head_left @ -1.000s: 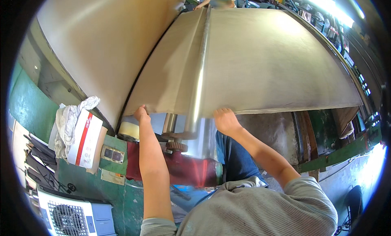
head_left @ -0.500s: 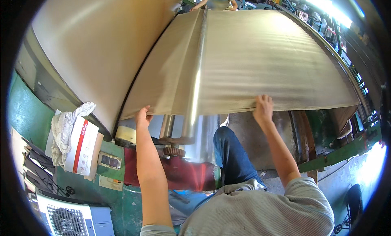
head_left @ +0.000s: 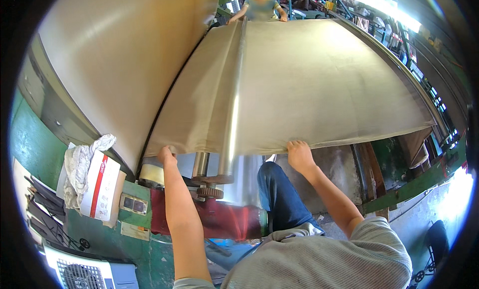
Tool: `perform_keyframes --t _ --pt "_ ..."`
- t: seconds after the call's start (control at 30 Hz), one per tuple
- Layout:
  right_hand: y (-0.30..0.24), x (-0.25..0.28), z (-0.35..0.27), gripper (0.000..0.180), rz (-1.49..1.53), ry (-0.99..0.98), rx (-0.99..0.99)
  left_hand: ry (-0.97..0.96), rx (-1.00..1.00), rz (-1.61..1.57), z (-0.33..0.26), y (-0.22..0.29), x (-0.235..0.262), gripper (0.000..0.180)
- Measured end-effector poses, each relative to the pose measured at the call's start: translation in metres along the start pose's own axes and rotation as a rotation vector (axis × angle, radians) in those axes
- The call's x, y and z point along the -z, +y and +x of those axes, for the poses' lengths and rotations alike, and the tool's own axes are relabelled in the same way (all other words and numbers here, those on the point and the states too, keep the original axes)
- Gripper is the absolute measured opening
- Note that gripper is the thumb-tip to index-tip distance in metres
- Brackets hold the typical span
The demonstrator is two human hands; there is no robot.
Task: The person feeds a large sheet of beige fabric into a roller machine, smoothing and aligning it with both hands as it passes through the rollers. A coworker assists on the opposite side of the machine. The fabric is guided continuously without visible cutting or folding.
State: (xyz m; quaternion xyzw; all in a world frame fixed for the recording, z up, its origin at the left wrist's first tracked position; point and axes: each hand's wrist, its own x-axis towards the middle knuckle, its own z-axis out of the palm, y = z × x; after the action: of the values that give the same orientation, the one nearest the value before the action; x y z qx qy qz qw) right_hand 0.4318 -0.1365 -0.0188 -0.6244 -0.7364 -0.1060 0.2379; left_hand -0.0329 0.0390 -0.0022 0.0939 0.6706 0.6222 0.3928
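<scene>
A wide sheet of tan fabric point(head_left: 299, 84) stretches away from me over a machine, its near edge between my two hands. My left hand point(head_left: 167, 153) is closed on that edge, left of the rollers. Farther right, my right hand point(head_left: 299, 154) grips the same edge with its fingers curled over it. A shiny metal roller point(head_left: 233, 109) runs lengthwise across the sheet between my hands. Below its near end is a toothed gear point(head_left: 210, 192). At the far end, another person point(head_left: 260, 7) has both hands at the opposite edge.
A large tan-covered drum point(head_left: 115, 64) rises at the left. Beside it lie a white cloth point(head_left: 80, 174) and a white-and-red box point(head_left: 101, 187). A green machine beam point(head_left: 414, 187) crosses at the right. A red-wrapped bar point(head_left: 209, 219) lies before my knee point(head_left: 279, 189); a fan unit point(head_left: 82, 274) stands lower left.
My right hand has shifted left along the edge and toward me. My left hand has also come slightly nearer and left. The sheet looks smoother, with fewer ripples.
</scene>
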Motion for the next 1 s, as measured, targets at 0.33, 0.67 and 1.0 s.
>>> perform_keyframes --t 0.33,0.67,1.0 --pt "-0.052 -0.015 0.016 0.009 0.077 -0.028 0.111 0.093 -0.080 -0.005 -0.009 -0.001 0.000 0.022" --pt "-0.110 -0.030 0.044 0.006 0.128 0.010 0.227 -0.290 -0.022 0.050 0.024 -0.012 0.001 0.021" --pt "-0.022 -0.032 0.045 0.018 0.020 -0.001 0.072 -0.028 -0.031 -0.082 0.001 0.002 0.008 0.016"
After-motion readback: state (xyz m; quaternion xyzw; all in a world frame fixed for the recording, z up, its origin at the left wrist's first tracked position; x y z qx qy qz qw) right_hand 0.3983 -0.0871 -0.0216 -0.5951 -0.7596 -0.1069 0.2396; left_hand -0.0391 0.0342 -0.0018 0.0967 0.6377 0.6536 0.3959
